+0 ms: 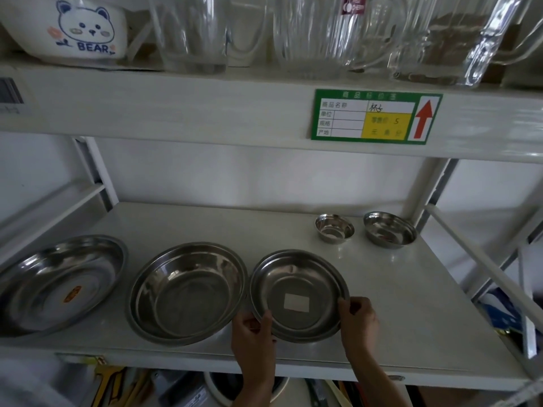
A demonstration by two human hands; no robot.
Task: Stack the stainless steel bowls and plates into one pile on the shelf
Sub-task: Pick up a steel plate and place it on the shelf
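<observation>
On the white shelf (pixel 396 304) lie several steel pieces. A wide plate (pixel 55 282) is at the far left, a deep plate (pixel 188 292) sits in the middle. To its right, a smaller plate with a white label (pixel 296 289) rests inside another plate of near equal size. My left hand (pixel 254 333) grips the labelled plate's near-left rim, and my right hand (pixel 358 321) grips its near-right rim. Two small bowls stand at the back right: one (pixel 335 227) and a slightly wider one (pixel 389 229).
The upper shelf carries a white bear-print bowl (pixel 73 27) and several glass jugs (pixel 308 33), with a green price tag (pixel 376 117) on its front edge. White uprights and a slanted rail (pixel 476 259) flank the shelf. Assorted goods lie on the shelf below.
</observation>
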